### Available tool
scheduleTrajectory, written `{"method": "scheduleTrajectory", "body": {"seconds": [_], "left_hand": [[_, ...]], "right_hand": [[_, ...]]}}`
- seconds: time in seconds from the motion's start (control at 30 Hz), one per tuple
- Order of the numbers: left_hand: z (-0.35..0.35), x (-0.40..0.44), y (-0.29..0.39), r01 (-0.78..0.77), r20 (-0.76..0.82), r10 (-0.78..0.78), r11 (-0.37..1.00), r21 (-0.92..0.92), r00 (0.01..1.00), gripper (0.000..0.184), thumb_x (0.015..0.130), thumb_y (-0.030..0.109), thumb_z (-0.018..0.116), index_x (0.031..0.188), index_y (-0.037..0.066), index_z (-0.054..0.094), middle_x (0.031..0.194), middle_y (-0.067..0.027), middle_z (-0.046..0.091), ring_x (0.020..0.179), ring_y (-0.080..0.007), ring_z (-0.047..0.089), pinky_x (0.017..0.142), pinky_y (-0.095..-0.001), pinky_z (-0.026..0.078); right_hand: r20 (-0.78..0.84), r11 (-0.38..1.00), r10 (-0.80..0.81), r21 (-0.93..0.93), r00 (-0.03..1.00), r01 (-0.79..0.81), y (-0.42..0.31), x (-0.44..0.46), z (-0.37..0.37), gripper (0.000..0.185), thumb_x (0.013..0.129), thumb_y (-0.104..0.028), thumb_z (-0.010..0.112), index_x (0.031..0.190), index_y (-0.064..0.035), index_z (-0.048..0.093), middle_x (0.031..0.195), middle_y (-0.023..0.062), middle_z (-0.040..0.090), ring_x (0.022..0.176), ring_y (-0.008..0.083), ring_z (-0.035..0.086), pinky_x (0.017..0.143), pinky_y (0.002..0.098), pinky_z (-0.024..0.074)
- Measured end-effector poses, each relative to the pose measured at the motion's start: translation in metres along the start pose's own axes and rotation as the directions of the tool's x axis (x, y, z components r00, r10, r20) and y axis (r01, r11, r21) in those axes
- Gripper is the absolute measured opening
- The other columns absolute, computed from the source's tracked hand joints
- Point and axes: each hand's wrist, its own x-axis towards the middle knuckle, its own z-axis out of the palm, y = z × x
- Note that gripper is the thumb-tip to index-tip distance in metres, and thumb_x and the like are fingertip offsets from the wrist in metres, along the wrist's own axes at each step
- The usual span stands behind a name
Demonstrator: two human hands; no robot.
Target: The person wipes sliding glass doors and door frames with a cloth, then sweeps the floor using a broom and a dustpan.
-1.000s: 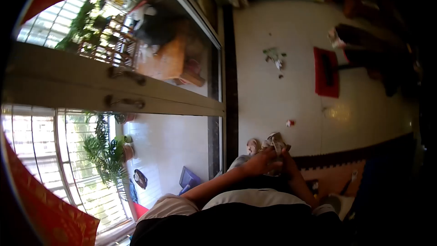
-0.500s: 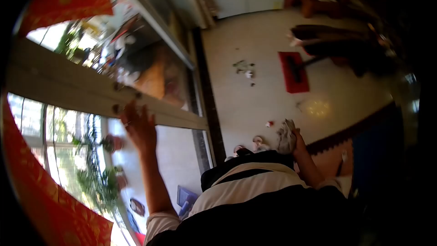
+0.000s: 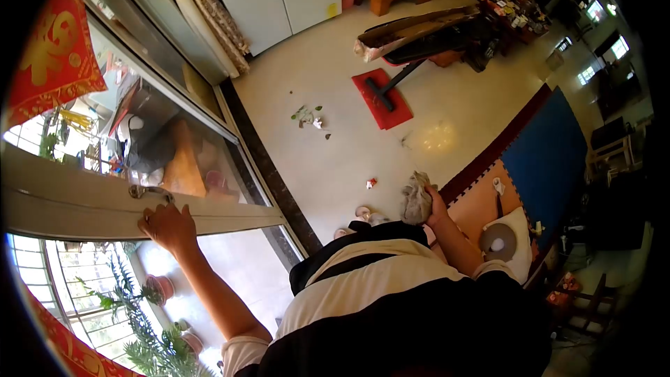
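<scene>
My left hand is at the edge of a white-framed glass door, just below its metal handle. Its fingers are curled against the frame, and nothing loose shows in them. In my right hand is a crumpled grey cloth, held beside my waist above the floor. My feet partly show below the cloth and my clothing.
Leaves and scraps lie on the tiled floor, with a red-and-white scrap nearer me. A red mat lies under a bench's foot. Blue foam matting and a fan are right; potted plants stand beyond the door.
The view has turned and become sharper. My left hand's fingers, spread near the handle before, are now curled at the door's edge. The cloth is still in my right hand.
</scene>
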Motion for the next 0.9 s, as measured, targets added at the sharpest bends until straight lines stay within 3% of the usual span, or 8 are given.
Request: {"method": "scheduleTrajectory", "body": {"seconds": [0.07, 0.27, 0.4, 0.43, 0.5, 0.57, 0.67, 0.9], "left_hand": [[0.001, -0.001, -0.004, -0.033, -0.006, 0.033, 0.999, -0.014, 0.999, 0.03, 0.076, 0.041, 0.065, 0.081, 0.011, 0.07, 0.088, -0.0058, 0.066, 0.103, -0.0244, 0.052, 0.094, -0.0409, 0.025], [0.003, -0.004, -0.002, -0.03, -0.024, 0.031, 0.999, 0.039, 0.999, 0.03, 0.077, 0.041, 0.065, 0.082, 0.013, 0.07, 0.091, -0.0042, 0.065, 0.105, -0.0238, 0.052, 0.096, -0.0413, 0.024], [0.012, -0.009, -0.009, -0.081, -0.101, 0.078, 0.997, -0.02, 0.992, 0.022, 0.078, 0.033, 0.065, 0.073, 0.012, 0.07, 0.089, -0.0033, 0.064, 0.104, -0.0215, 0.052, 0.097, -0.0405, 0.025], [0.011, -0.012, -0.012, -0.13, -0.181, 0.113, 0.988, -0.084, 0.977, 0.015, 0.077, 0.021, 0.061, 0.069, 0.01, 0.069, 0.086, -0.0045, 0.064, 0.102, -0.0218, 0.054, 0.096, -0.038, 0.028], [0.021, -0.013, -0.018, -0.16, -0.205, 0.137, 0.982, -0.1, 0.969, 0.013, 0.075, 0.016, 0.06, 0.068, 0.009, 0.068, 0.084, -0.0056, 0.064, 0.101, -0.0223, 0.054, 0.095, -0.0373, 0.029], [0.024, -0.015, -0.02, -0.187, -0.25, 0.157, 0.977, -0.103, 0.955, 0.013, 0.07, 0.006, 0.055, 0.064, 0.006, 0.066, 0.079, -0.0083, 0.064, 0.099, -0.0239, 0.056, 0.093, -0.0358, 0.031], [0.037, -0.026, -0.025, -0.245, -0.39, 0.132, 0.935, -0.258, 0.911, 0.014, 0.072, 0.007, 0.054, 0.062, 0.005, 0.064, 0.079, -0.0084, 0.064, 0.098, -0.0245, 0.056, 0.092, -0.0362, 0.032], [0.004, -0.108, -0.039, -0.123, -0.061, 0.115, 0.979, -0.161, 0.992, 0.015, 0.077, 0.01, 0.052, 0.068, 0.009, 0.065, 0.081, -0.0028, 0.06, 0.1, -0.0196, 0.051, 0.094, -0.0364, 0.031]], "right_hand": [[-0.02, 1.0, 0.006, 0.012, 1.0, -0.005, 0.013, -0.009, 0.0, 0.043, 0.087, -0.036, 0.058, 0.119, -0.0082, 0.055, 0.109, 0.0119, 0.062, 0.097, 0.0285, 0.06, 0.088, 0.0447, 0.0475], [0.016, 0.998, -0.058, 0.014, 0.998, 0.058, 0.032, -0.015, -0.021, 0.041, 0.09, -0.03, 0.053, 0.124, -0.0069, 0.051, 0.112, 0.0127, 0.061, 0.099, 0.0289, 0.059, 0.091, 0.0442, 0.0466], [0.008, 0.996, -0.049, -0.08, 0.999, 0.049, 0.033, -0.009, -0.022, 0.041, 0.092, -0.031, 0.047, 0.124, -0.0051, 0.05, 0.116, 0.0134, 0.059, 0.104, 0.0284, 0.058, 0.094, 0.0418, 0.0453], [0.038, 0.997, -0.025, -0.073, 0.999, 0.028, 0.031, -0.005, -0.017, 0.041, 0.092, -0.031, 0.048, 0.123, -0.0053, 0.051, 0.114, 0.0132, 0.06, 0.102, 0.0282, 0.059, 0.093, 0.0419, 0.0458], [0.076, 0.997, 0.007, -0.077, 0.997, -0.001, 0.025, -0.003, -0.006, 0.04, 0.092, -0.032, 0.048, 0.122, -0.0054, 0.053, 0.113, 0.013, 0.061, 0.101, 0.028, 0.06, 0.092, 0.042, 0.0463], [0.065, 0.988, 0.068, -0.141, 0.996, -0.058, 0.02, -0.002, 0.011, 0.042, 0.086, -0.036, 0.057, 0.118, -0.0082, 0.056, 0.11, 0.0112, 0.063, 0.096, 0.0275, 0.061, 0.089, 0.0433, 0.0479], [0.004, 0.978, 0.127, -0.164, 0.992, -0.125, 0.012, 0.003, 0.023, 0.042, 0.085, -0.038, 0.058, 0.116, -0.0086, 0.058, 0.107, 0.0101, 0.064, 0.094, 0.0278, 0.062, 0.089, 0.0431, 0.0479], [0.038, 0.964, 0.169, -0.213, 0.985, -0.157, 0.006, 0.022, 0.023, 0.037, 0.087, -0.033, 0.057, 0.116, -0.009, 0.058, 0.105, 0.0096, 0.065, 0.094, 0.0263, 0.063, 0.086, 0.0411, 0.0494]]}}
